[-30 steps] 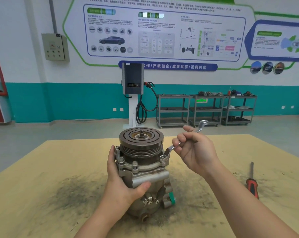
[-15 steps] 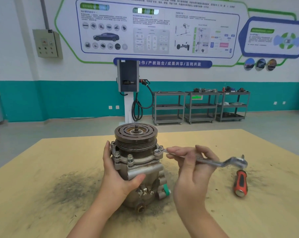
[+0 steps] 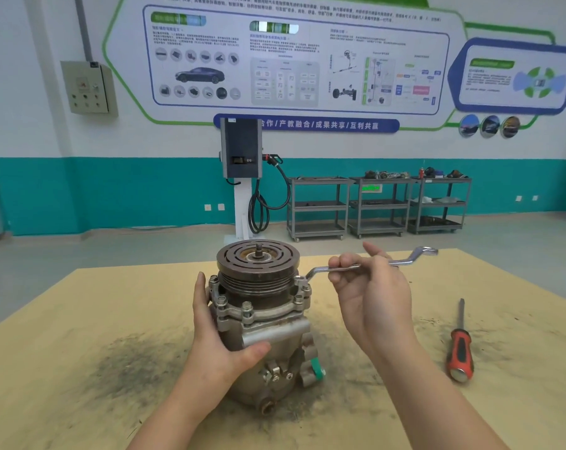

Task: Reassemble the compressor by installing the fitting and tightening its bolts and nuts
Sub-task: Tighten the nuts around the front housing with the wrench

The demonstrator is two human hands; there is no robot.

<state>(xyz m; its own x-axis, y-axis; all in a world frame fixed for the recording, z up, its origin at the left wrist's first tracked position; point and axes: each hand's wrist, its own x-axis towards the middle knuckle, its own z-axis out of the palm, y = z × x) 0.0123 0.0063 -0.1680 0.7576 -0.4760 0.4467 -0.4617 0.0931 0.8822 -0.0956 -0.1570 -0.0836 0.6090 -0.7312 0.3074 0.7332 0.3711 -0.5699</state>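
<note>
**Inspector:** Right, report the surroundings first, and anything obstructing.

**Operator:** I see a tan tabletop (image 3: 80, 319) with a dark, sooty smear across its middle. A red-handled screwdriver (image 3: 459, 352) lies on it to the right, well apart from the work, shaft pointing away from me. Beyond the table stand a charging post (image 3: 241, 151) with a looped cable, three grey shelf carts (image 3: 379, 206) against the teal wall band, and a grey switch box (image 3: 88, 87) on the wall at upper left. Nothing lies between my hands and the work; my own left forearm covers the lower left of the housing.

**Inspector:** Location and attitude of the unit?

**Operator:** The compressor (image 3: 265, 323) stands at the table's centre on the smear, its long axis upright, the grooved pulley (image 3: 258, 259) facing up with the shaft stub at top. A green-capped port faces me at lower right.

**Inspector:** Grip condition?

**Operator:** My left hand (image 3: 216, 339) clasps the housing, fingers round the far left side, thumb across the front. My right hand (image 3: 369, 287) pinches the wrench (image 3: 372, 264) mid-shank, fingers curled on it. The wrench runs roughly level, left to right; its near ring sits on a bolt at the right edge of the flange, its far ring points right, clear of the table.
</note>
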